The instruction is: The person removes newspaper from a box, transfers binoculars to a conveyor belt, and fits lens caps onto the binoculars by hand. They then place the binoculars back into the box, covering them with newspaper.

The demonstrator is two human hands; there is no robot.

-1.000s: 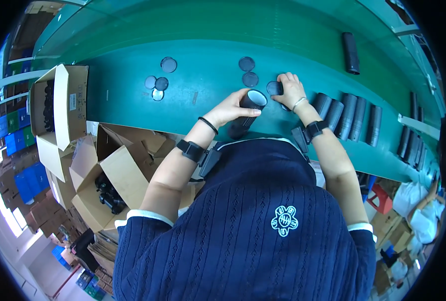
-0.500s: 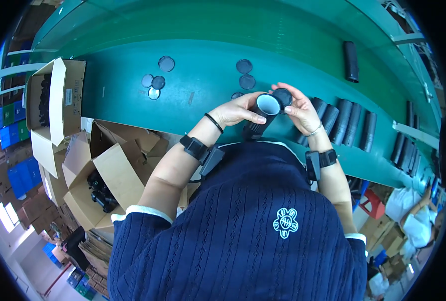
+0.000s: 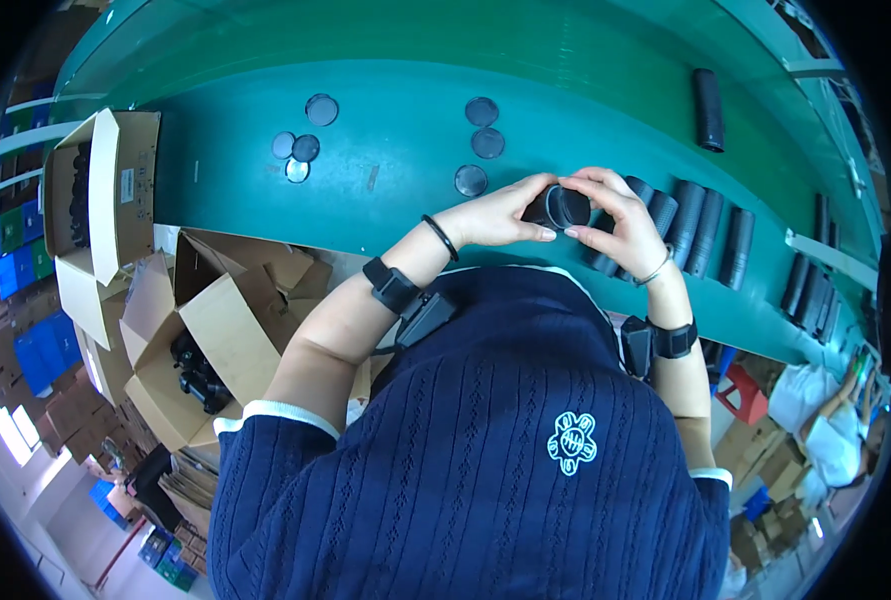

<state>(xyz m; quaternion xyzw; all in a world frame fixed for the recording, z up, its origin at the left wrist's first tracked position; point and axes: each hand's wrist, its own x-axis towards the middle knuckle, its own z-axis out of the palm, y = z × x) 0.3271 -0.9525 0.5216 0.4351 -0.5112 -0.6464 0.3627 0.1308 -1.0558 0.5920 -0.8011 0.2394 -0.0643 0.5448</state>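
Black tube (image 3: pixel 555 208) held over green table (image 3: pixel 385 110).

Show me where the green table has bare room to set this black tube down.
Bare green table lies between the left discs and the middle discs, and between those and the lone tube. Crowded: the row of tubes beside the right hand, where both hands hold the black tube.
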